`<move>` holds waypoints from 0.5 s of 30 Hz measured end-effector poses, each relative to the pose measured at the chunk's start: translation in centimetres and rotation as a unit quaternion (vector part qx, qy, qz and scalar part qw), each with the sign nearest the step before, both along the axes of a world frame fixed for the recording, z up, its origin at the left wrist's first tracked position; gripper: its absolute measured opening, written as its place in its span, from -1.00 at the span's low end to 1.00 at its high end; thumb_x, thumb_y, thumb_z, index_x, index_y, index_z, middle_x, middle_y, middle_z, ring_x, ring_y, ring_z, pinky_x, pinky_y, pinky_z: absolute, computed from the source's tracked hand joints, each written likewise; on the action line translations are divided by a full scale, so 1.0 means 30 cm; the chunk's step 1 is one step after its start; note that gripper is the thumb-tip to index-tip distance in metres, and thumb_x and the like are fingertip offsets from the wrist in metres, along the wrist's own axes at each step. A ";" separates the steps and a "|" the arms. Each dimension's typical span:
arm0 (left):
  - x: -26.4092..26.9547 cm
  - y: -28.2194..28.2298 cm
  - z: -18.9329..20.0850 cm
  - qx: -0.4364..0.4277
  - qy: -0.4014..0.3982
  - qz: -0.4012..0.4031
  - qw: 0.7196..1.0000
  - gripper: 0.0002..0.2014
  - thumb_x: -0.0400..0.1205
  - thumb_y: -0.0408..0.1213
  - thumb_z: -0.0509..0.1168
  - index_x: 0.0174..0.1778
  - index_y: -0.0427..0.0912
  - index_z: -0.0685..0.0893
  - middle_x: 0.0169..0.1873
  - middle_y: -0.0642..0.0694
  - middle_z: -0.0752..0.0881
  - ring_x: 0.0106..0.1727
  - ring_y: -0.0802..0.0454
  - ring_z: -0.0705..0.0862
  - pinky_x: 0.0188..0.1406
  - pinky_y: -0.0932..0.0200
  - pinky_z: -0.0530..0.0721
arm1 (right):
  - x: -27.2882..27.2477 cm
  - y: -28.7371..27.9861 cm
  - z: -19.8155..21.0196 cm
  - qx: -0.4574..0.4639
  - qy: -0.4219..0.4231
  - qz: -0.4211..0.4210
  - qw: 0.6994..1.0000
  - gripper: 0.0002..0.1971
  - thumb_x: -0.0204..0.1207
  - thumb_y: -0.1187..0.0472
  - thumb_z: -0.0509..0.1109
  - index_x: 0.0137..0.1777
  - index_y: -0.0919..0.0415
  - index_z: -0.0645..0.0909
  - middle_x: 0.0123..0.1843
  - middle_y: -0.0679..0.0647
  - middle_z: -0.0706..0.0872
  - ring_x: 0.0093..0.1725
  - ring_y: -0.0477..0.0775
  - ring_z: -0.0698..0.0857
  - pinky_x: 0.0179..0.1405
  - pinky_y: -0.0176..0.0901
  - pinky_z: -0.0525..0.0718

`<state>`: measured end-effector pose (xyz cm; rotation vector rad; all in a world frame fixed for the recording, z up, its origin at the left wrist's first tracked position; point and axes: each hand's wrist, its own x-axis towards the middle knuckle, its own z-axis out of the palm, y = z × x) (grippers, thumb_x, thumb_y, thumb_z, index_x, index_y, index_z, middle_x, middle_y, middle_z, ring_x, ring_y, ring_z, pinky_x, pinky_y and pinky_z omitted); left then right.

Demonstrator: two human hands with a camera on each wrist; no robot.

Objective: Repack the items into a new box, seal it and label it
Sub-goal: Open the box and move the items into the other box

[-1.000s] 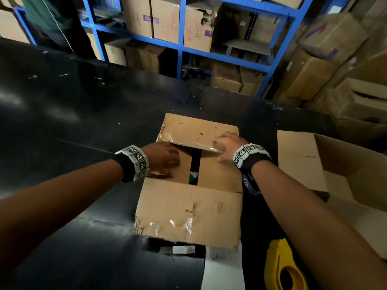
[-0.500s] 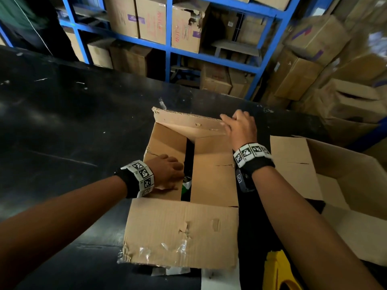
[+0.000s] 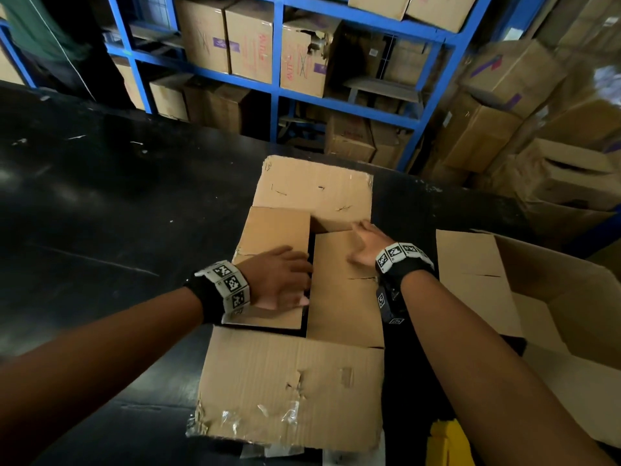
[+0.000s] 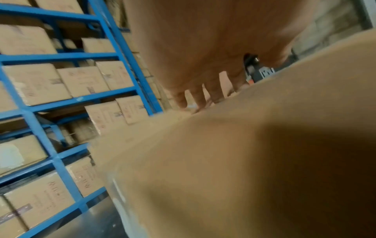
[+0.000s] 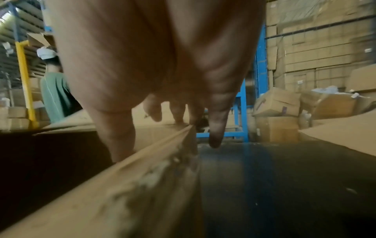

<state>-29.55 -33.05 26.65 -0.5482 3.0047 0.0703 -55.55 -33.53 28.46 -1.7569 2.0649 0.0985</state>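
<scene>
A worn cardboard box sits in the middle of the black table, its near and far outer flaps folded back. My left hand rests on the left inner flap, fingertips at the dark gap between the inner flaps. In the left wrist view its fingers reach down onto the cardboard. My right hand lies flat on the right inner flap; the right wrist view shows its fingers straight along the flap edge. The box's contents are hidden.
A second, open cardboard box stands at the right. A yellow tape dispenser shows at the bottom edge. Blue shelving with several cartons lines the far side. A person in green stands beyond the table's far left.
The far outer flap swung from lying over the inner flaps to folded back. My right hand left it and came down on the right inner flap. My left hand stayed on the left flap.
</scene>
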 end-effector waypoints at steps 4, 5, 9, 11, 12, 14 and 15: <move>0.014 -0.002 0.145 0.024 0.144 0.018 0.989 -0.49 0.52 0.27 0.12 -0.16 -0.09 0.73 0.12 -0.05 0.72 0.41 -0.06 0.49 0.52 0.04 0.24 | 0.018 0.038 0.014 0.003 0.035 0.028 0.999 -0.13 0.49 0.07 0.45 0.69 0.07 0.03 0.72 0.12 0.05 0.69 0.21 0.04 0.64 0.04 0.17; 0.025 -0.004 0.170 0.012 0.156 0.013 0.988 -0.55 0.50 0.22 0.17 -0.25 -0.10 0.73 -0.01 -0.04 0.76 0.30 -0.07 0.57 0.45 0.07 0.32 | 0.031 0.049 0.016 0.018 0.056 0.040 0.997 -0.18 0.50 0.08 0.43 0.68 0.09 0.08 0.70 0.15 0.08 0.69 0.22 0.04 0.64 0.05 0.19; 0.092 0.007 0.245 -0.044 0.123 0.029 0.991 -0.76 0.43 0.07 0.23 -0.25 0.04 0.71 -0.19 0.09 0.72 0.19 -0.02 0.57 0.34 -0.01 0.42 | 0.101 0.097 -0.002 0.072 0.168 0.111 0.977 -0.42 0.58 -0.03 0.27 0.59 0.00 0.27 0.66 0.15 0.19 0.65 0.26 0.10 0.54 0.29 0.27; 0.140 0.014 0.286 -0.045 0.106 0.056 0.992 -0.71 0.44 0.11 0.17 -0.12 0.09 0.71 -0.12 0.11 0.70 0.20 0.02 0.52 0.36 -0.03 0.39 | 0.146 0.128 -0.019 0.086 0.223 0.154 0.959 -0.52 0.63 -0.06 0.12 0.54 -0.01 0.32 0.65 0.13 0.22 0.63 0.27 0.14 0.51 0.36 0.23; 0.168 0.017 0.309 -0.041 0.098 0.070 0.992 -0.64 0.43 0.12 0.11 -0.04 0.10 0.71 -0.06 0.11 0.70 0.21 0.04 0.50 0.38 -0.01 0.37 | 0.166 0.145 -0.028 0.094 0.239 0.173 0.951 -0.52 0.64 -0.07 0.08 0.54 -0.02 0.32 0.65 0.13 0.23 0.63 0.28 0.16 0.50 0.37 0.22; 0.230 0.025 0.341 -0.037 0.090 0.099 0.990 -0.63 0.44 0.06 0.16 0.11 0.12 0.69 0.06 0.11 0.69 0.24 0.04 0.51 0.38 0.00 0.33 | 0.201 0.177 -0.044 0.110 0.253 0.208 0.938 -0.51 0.63 -0.07 0.09 0.55 -0.03 0.31 0.65 0.13 0.24 0.62 0.30 0.18 0.48 0.39 0.22; 0.262 0.028 0.346 -0.039 0.083 0.114 0.989 -0.64 0.47 -0.02 0.23 0.17 0.13 0.67 0.13 0.12 0.68 0.27 0.03 0.51 0.39 -0.02 0.32 | 0.215 0.188 -0.049 0.117 0.250 0.221 0.936 -0.50 0.62 -0.07 0.12 0.56 -0.05 0.30 0.65 0.12 0.23 0.62 0.30 0.17 0.47 0.41 0.22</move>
